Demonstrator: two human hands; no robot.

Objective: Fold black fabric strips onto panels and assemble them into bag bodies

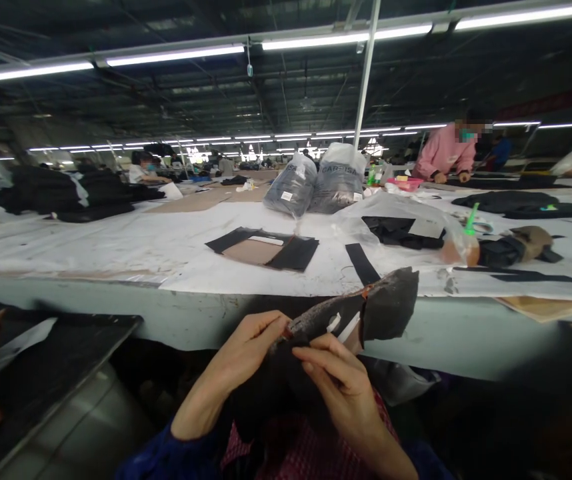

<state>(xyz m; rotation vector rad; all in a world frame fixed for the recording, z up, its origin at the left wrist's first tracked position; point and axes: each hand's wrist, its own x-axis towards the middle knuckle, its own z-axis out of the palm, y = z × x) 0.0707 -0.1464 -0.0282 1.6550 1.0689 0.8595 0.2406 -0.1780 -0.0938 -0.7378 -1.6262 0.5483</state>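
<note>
In front of my body, below the table edge, I hold a black fabric piece (389, 303) with a stiff panel and a rough greyish edge. My left hand (253, 347) is closed, thumb and fingers pinching the piece's near left end. Close beside it my right hand (339, 373) is also closed, its fingertips pressed together on black material. A small white strip (350, 328) shows on the piece, and reddish-brown marks run along its edge. Some of the black cloth between my hands is lost in shadow. On the table ahead lies a flat black-and-brown panel (253, 251).
Beyond the white-covered table (181, 243) edge lie a black strip (362, 263) and a glue-like bottle (461, 248) with a green nozzle. Plastic-wrapped bundles (339, 180) stand farther back. Black stacks (73, 193) sit at left. A person in pink (446, 157) works at right.
</note>
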